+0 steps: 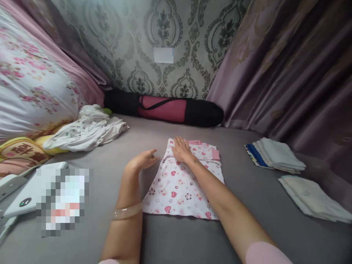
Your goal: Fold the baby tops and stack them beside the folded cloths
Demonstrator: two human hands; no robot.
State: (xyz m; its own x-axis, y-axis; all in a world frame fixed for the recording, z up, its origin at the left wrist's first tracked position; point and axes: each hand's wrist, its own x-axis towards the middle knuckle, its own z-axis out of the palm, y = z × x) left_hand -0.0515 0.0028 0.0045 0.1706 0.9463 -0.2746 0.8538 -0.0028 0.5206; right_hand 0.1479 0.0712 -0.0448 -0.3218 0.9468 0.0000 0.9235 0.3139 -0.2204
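In the head view, a white printed garment [176,183] lies flat on the grey sheet [178,242], straight ahead of the person and between the two arms' reach. It is narrow at the far end and flares toward the near hem. Its long axis seems to run away from the person, roughly in line with their gaze, though the slanting view makes its true proportions hard to judge. A folded-over part lies across its far end, with pink trim [215,154] at the right side.

The right hand [181,149] is the nearer one: it rests palm down on the far end, left of the middle, fingers spread and gripping nothing that can be seen. The right forearm slants over the garment's right half to get there. The left hand [145,159] is open and empty, just beside the upper left edge, its fingers pointing in toward the cloth; the garment therefore lies to its right. A pale bangle [128,212] circles the left forearm near the hem's left corner.

Well off to the right are a stack of folded cloths [284,154] and, closer to the person, another folded pile [313,200]. A crumpled white cloth [90,130] lies to the left, and a long black and red bag [165,109] stretches along the wall beyond.
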